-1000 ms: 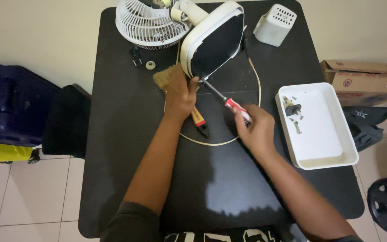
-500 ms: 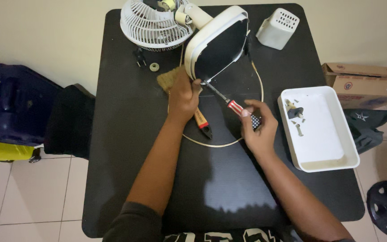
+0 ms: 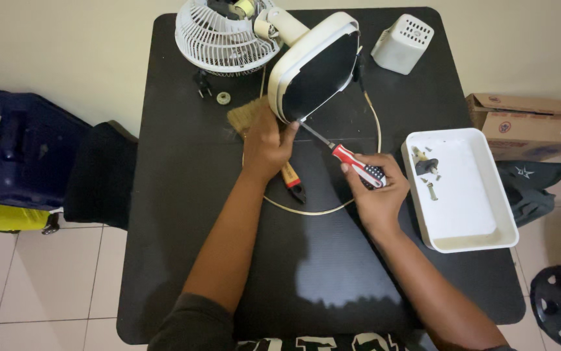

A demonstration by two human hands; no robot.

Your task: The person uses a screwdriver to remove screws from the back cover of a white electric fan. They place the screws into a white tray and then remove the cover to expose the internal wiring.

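Right hand grip clamped on red-handled screwdriver, tip at lower rim of fan base | left hand fingers together, bracing base, far bench edge | step: likely working base screw | next: keep tip seated, base steady.

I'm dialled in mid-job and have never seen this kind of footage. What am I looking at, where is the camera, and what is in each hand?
There is no machine here: a person works with two bare hands, filmed from a camera on their head looking down at a black table. The left hand steadies the tilted base of a white fan. The right hand grips a red-handled screwdriver, its tip at the base's lower edge. On the table lie the fan's grille, a white vented cover, pliers, a cream cord and a white tray holding small parts.
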